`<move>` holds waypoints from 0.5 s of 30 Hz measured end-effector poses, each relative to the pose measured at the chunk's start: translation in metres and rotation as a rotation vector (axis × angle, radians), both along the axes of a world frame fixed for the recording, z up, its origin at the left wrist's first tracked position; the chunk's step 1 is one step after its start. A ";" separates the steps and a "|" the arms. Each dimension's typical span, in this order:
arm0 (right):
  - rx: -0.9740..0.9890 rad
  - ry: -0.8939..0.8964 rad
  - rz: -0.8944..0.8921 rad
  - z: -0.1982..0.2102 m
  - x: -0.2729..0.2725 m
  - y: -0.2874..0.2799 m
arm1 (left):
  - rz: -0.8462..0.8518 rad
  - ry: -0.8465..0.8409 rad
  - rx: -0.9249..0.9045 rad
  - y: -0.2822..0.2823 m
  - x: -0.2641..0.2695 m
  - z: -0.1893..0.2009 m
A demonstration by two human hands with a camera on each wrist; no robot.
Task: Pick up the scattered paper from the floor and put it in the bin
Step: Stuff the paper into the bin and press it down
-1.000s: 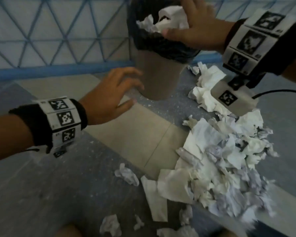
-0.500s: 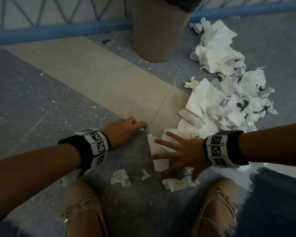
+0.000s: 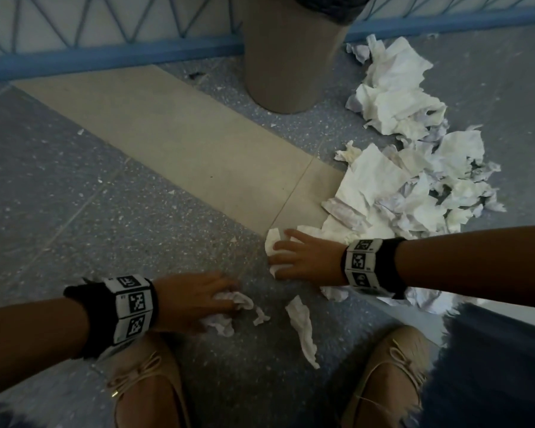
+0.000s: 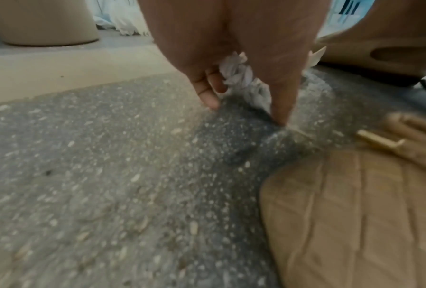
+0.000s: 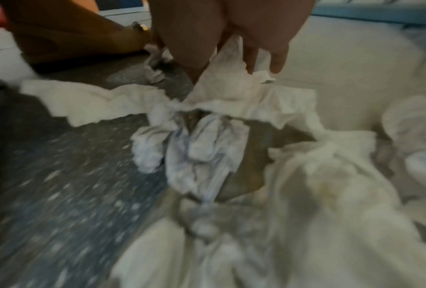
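Note:
A tan bin (image 3: 291, 57) with a black liner stands at the top of the head view. A big pile of crumpled white paper (image 3: 414, 186) lies to its right on the floor. My left hand (image 3: 210, 301) is low, near my left shoe, and pinches a small crumpled paper ball (image 3: 238, 299) between thumb and fingers. The left wrist view shows that paper ball (image 4: 241, 78) in the left hand (image 4: 244, 105). My right hand (image 3: 291, 254) grips a white paper sheet (image 3: 272, 245) at the pile's near edge. In the right wrist view the paper sheet (image 5: 222, 78) rises between its thumb and fingers (image 5: 278, 60).
A small scrap (image 3: 261, 316) and a long torn strip (image 3: 303, 332) lie between my two beige shoes (image 3: 145, 387). A blue rail (image 3: 105, 60) runs along the wall behind the bin. A beige floor strip (image 3: 183, 143) crosses the grey speckled floor.
My right hand came down from the bin and its spread fingers have closed on the sheet. My left hand drew back toward my shoe and took hold of the crumpled ball.

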State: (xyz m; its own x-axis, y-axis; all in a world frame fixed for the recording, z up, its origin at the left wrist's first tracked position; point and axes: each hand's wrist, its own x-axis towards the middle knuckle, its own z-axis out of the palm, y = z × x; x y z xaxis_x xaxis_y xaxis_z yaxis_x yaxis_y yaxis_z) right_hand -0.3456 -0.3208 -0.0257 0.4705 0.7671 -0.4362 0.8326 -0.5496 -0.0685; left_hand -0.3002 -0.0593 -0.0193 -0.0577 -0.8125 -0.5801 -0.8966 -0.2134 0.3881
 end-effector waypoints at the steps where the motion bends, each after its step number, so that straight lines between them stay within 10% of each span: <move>1: 0.084 -0.003 -0.022 0.000 0.006 0.002 | -0.014 -0.005 0.022 -0.004 0.001 0.000; 4: 0.307 0.016 -0.090 0.007 0.022 0.001 | -0.069 -0.007 -0.036 -0.017 0.011 0.006; 8: 0.482 -0.003 -0.183 0.035 0.023 -0.010 | 0.258 -0.008 -0.128 -0.034 0.017 0.017; 11: 0.261 -0.029 -0.138 0.042 0.008 -0.031 | 0.482 0.084 -0.172 -0.053 0.005 0.021; 15: -0.283 0.181 -0.133 0.028 -0.014 -0.056 | 0.382 0.048 -0.259 -0.057 -0.018 0.016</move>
